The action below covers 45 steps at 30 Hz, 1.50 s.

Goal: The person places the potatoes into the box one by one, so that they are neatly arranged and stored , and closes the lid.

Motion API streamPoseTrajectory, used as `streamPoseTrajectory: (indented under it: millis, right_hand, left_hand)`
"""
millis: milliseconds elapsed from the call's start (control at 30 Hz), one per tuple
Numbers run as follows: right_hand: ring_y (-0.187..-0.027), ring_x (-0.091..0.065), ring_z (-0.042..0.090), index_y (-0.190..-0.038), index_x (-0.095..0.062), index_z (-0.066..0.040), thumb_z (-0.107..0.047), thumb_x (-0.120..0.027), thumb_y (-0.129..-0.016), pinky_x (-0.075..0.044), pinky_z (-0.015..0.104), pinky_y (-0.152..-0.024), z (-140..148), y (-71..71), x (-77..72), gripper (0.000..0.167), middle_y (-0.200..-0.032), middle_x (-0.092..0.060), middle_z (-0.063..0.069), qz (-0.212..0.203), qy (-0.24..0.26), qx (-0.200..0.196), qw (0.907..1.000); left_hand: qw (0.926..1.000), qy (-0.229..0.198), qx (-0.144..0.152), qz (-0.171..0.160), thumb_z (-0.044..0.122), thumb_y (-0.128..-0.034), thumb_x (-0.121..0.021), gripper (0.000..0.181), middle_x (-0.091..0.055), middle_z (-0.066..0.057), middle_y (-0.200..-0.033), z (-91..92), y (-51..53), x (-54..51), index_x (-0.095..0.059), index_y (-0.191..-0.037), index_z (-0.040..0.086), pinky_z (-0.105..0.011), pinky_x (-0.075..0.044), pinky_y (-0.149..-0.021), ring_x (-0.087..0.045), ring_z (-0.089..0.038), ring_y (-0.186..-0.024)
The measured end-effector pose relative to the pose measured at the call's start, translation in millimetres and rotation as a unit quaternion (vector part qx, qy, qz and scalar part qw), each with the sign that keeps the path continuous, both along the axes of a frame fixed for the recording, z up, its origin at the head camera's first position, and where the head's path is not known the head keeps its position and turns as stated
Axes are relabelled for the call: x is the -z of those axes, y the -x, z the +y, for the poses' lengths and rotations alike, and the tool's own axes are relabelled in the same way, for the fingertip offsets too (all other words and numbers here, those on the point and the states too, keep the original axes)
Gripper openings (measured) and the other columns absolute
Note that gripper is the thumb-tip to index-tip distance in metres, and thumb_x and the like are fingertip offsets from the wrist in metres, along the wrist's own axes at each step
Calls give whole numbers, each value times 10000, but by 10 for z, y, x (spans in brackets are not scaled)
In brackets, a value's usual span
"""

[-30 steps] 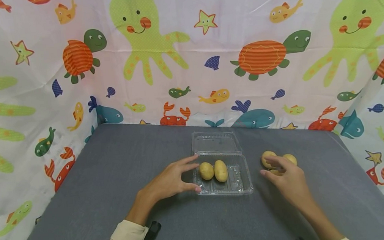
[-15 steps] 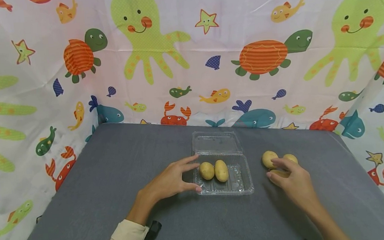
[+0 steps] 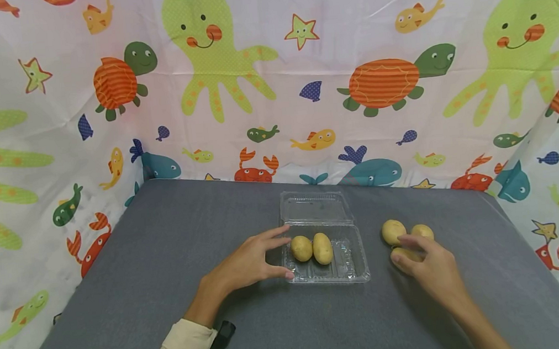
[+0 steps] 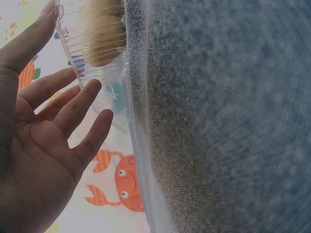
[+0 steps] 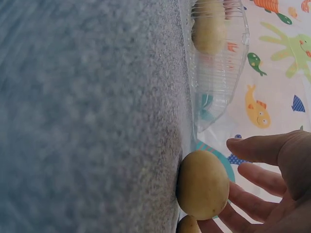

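A clear plastic clamshell container [image 3: 348, 257] lies with its lid folded back. Inside it, a round potato [image 3: 301, 248] sits beside an oblong potato [image 3: 322, 248]. My left hand [image 3: 248, 261] rests at the container's left side, thumb at the front corner, fingers spread and fairly straight. Over to the right, my right hand [image 3: 436, 269] reaches round the nearest loose potato [image 3: 407, 254]. In the right wrist view the thumb stands apart from this potato [image 5: 203, 184], while the fingers lie behind it. Two more potatoes, one [image 3: 393, 232] left and one [image 3: 422, 232] right, sit just behind.
The grey cloth-covered table [image 3: 135, 298] extends around the container. A white curtain [image 3: 279, 113] printed with sea animals hangs behind the table and along both sides. The raised lid [image 3: 314, 207] lies towards the back of the table.
My right hand has moved slightly right and down, lowering round the nearest loose potato, which shows more now. The left hand and the container have stayed where they were.
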State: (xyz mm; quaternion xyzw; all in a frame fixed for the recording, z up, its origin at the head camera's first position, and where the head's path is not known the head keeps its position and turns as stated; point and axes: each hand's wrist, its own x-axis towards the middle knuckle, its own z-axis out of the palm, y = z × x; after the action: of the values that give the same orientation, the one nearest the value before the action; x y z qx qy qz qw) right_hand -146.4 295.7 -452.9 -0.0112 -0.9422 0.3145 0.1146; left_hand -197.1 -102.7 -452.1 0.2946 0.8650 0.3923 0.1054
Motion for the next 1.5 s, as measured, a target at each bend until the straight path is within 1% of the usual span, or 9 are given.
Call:
streamPoseTrajectory:
  millis: [133,267,400,667,833,1033,1200,1367,1500]
  right_hand:
    - [-1163,-700,403,-1273,-737,-44,-157,-859,-905,-581,576,-922,19,-9,16,404,-1235,-745,207,7,-59,-26,10000]
    - [-1092,-726,357,-1221,-770,-69,-152,-877,-889,-616,456,-837,51,-19,26,359,-1195,-757,174,207,-204,-90,9995]
    - [-1039,-739,331,-1191,-789,-100,-129,-895,-865,-606,386,-798,92,-32,26,343,-1182,-758,162,334,-306,-175,9988]
    - [-998,-766,374,-1228,-773,-93,-163,-895,-872,-571,309,-730,168,-61,15,383,-1247,-723,213,-39,-206,-309,9993]
    - [-1036,-755,378,-1232,-765,-76,-185,-900,-865,-566,347,-759,197,-52,4,406,-1258,-714,217,-262,-287,-302,9988]
    - [-1133,-700,419,-1288,-742,-79,-235,-895,-867,-567,516,-844,218,-28,-39,474,-1324,-680,236,-735,-332,-309,9963]
    - [-1242,-622,462,-1304,-737,-81,-200,-911,-823,-513,639,-942,217,-27,-63,525,-1367,-670,236,-917,-431,-388,9941]
    - [-1272,-593,484,-1288,-746,-71,-176,-920,-811,-495,664,-960,223,-36,-71,518,-1409,-643,249,-1058,-447,-437,9924]
    - [-1273,-587,482,-1314,-731,-56,-181,-919,-809,-492,664,-962,241,-33,-64,553,-1424,-631,249,-1139,-456,-426,9915]
  left_hand:
    - [10000,-22,0,-5,417,-846,-907,847,-375,45,-1706,-3,-6,-5,-557,-1552,104,-584,-341,-1238,-339,-271,-1580]
    - [10000,-28,1,-4,417,-848,-906,845,-374,41,-1707,-7,-7,-6,-560,-1549,97,-584,-343,-1236,-340,-276,-1579]
    - [10000,-43,1,-24,406,-849,-907,840,-373,40,-1708,-10,-9,-6,-560,-1547,93,-581,-345,-1235,-339,-276,-1579]
    - [10000,2,-20,-48,442,-845,-903,865,-378,44,-1706,-6,-5,-9,-547,-1560,109,-579,-343,-1238,-339,-264,-1580]
    - [10000,25,-10,-40,449,-849,-898,863,-369,50,-1710,-5,1,-8,-547,-1560,107,-580,-343,-1238,-336,-264,-1581]
    - [10000,0,-21,-29,441,-850,-899,860,-371,46,-1709,-3,-2,-16,-547,-1559,104,-579,-345,-1237,-340,-266,-1579]
    - [10000,-45,-14,-78,400,-853,-905,848,-365,41,-1712,3,-10,-27,-544,-1560,101,-589,-337,-1239,-331,-271,-1583]
    - [10000,-35,-8,-63,402,-853,-905,850,-370,35,-1710,6,-9,-21,-544,-1559,97,-579,-341,-1239,-337,-269,-1580]
    - [10000,-1,5,-17,414,-851,-904,851,-378,33,-1707,6,-2,-12,-551,-1553,90,-571,-349,-1237,-348,-271,-1575]
